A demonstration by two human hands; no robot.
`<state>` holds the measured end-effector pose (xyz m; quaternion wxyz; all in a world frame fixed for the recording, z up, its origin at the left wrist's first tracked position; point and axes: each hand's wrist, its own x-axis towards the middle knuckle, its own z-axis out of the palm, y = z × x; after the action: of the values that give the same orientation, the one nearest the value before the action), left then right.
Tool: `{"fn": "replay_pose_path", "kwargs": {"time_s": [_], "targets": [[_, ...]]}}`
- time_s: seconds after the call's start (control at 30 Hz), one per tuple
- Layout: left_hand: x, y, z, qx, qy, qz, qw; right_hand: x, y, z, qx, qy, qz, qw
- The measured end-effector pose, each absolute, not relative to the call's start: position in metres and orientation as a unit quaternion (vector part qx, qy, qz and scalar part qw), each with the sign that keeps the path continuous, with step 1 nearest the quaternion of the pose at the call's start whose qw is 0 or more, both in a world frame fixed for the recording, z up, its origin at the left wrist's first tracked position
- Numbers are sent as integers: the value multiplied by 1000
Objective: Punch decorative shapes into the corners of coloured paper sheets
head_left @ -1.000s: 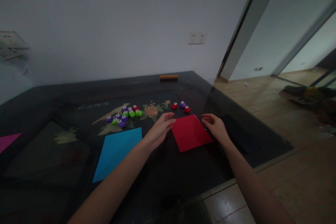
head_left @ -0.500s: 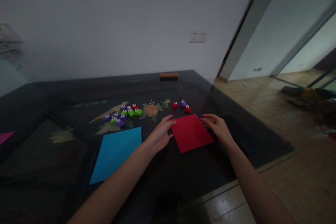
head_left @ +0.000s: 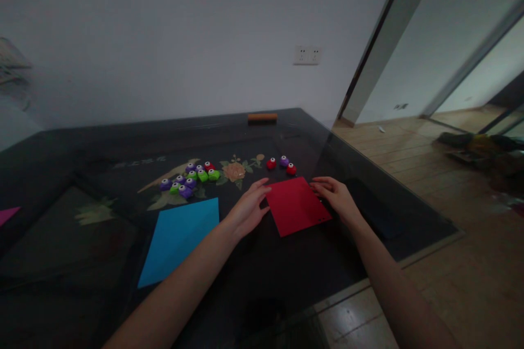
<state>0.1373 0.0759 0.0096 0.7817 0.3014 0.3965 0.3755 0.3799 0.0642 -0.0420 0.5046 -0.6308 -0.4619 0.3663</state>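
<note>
a square sheet of red paper (head_left: 297,205) lies flat on the dark glass table (head_left: 286,272), turned so its corners point toward the far and near edges. it looks unfolded and smooth, with a tiny dark mark near its right corner. it sits right of a blue sheet (head_left: 178,240) and just in front of three small round red and purple punches (head_left: 280,164).

There is one view only, from a camera on the person's head. It looks forward and down over the dark glass-topped table (head_left: 82,240) toward the grey wall (head_left: 164,38) behind it. Both forearms enter from the bottom edge, near the lens; an open doorway (head_left: 450,92) shows at right.
</note>
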Motion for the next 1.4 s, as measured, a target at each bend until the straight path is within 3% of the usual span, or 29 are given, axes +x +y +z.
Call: {"fn": "replay_pose_path", "kwargs": {"time_s": [0.97,1.27,1.4], "targets": [[139,75,13,329,420,374,759,386,68,-48,-612,-485,348,518],[140,73,20,384,441,415,697,391,71,-53,-618,-504,311,517],[116,75,21,515,424,445,598,392,72,-55,-621,-506,297,520]]}}
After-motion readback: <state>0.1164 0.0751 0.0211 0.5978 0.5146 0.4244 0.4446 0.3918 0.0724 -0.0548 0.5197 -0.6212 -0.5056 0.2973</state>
